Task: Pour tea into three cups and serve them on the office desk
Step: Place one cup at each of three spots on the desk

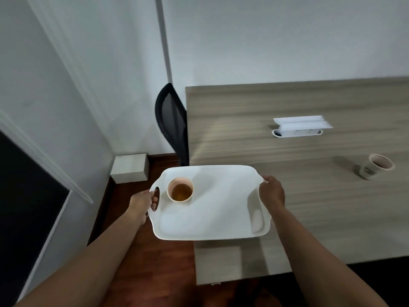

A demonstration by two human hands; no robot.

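At 9 o'clock, my left hand (143, 201) was clamped on the tray (212, 218) through its handle slot, keeping it level. Just inside that handle, 1 cup of tea (180, 189) stood upright, amber and full, riding close to the grip, I'd say for steadiness. At 3 o'clock, my right hand (271, 191) was closed on the opposite rim. Further right, around 2 o'clock, a served cup (376, 166) already sat on the desk (243, 111). No 3rd cup in view.
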